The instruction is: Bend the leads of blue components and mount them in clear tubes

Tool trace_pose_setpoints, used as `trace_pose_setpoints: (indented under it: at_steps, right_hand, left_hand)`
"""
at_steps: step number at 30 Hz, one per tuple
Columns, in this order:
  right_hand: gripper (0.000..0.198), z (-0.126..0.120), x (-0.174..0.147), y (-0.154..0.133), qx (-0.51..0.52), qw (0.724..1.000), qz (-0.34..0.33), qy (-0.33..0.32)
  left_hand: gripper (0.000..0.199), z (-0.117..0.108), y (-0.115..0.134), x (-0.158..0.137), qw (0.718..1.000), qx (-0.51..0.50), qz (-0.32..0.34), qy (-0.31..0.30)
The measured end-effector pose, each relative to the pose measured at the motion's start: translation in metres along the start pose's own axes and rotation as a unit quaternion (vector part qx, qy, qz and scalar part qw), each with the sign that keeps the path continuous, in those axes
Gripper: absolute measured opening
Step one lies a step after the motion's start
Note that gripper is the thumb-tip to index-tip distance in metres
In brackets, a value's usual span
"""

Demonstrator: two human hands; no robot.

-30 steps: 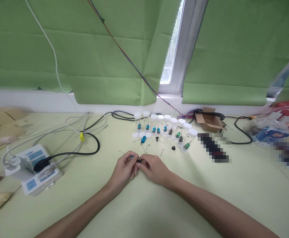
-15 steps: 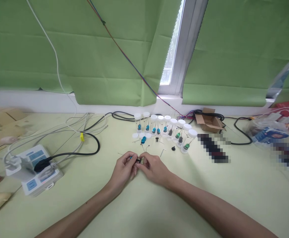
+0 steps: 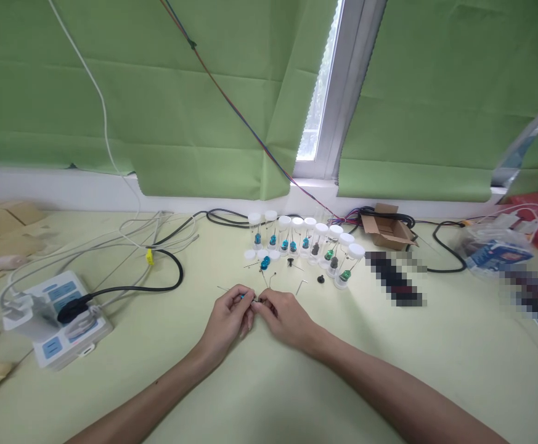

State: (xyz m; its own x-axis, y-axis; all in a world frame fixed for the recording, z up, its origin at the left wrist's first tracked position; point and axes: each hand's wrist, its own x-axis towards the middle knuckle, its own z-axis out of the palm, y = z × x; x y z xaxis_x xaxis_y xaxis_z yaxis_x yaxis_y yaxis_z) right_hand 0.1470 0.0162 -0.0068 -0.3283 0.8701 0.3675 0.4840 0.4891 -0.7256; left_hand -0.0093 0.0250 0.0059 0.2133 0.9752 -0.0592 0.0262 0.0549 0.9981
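Observation:
My left hand (image 3: 228,314) is closed in a pinch around a small blue-and-black part (image 3: 243,297), of which only a sliver of blue and a dark end show. A thin metal rod (image 3: 223,288) pokes out to the left of these fingers. My right hand (image 3: 283,313) meets it from the other side, thumb and forefinger pinched at the dark end. Just beyond the hands lie a loose blue part (image 3: 265,263), a small black part (image 3: 290,262), a bent hex key (image 3: 301,286) and a black disc-shaped piece (image 3: 321,279).
Several clear tubes with white caps (image 3: 320,228) stand in a row behind the loose pieces. A power strip (image 3: 52,348) with plugs and cables sits at left. Toward the back right are an open cardboard box (image 3: 391,233) and a plastic bag (image 3: 495,246).
My right fingers have closed in toward the left ones, so less of the dark end shows between them. The whole view has shifted slightly.

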Motion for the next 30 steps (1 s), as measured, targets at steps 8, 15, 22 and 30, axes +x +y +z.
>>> trace_pose_setpoints:
  at_steps: [8,15,22,30]
  right_hand:
    - [0.022,0.0016,-0.0012,0.0027,0.032,0.999,0.01,0.003]
    - [0.005,0.0007,-0.0016,0.002,0.02,1.0,-0.005,0.001]
    - [0.009,0.0,-0.0004,-0.0017,0.007,1.0,0.002,0.002]
    - [0.016,0.0011,-0.0017,0.0011,0.003,1.0,0.003,-0.008]
  left_hand:
    - [0.03,0.0034,0.006,-0.0016,1.0,-0.013,-0.006,0.011]
    - [0.03,0.0008,0.0036,-0.0009,1.0,0.001,-0.003,0.001]
    - [0.029,0.0003,0.0042,-0.0015,1.0,-0.002,0.0,0.004]
    - [0.031,0.0015,0.0053,-0.0017,1.0,-0.013,-0.002,0.008]
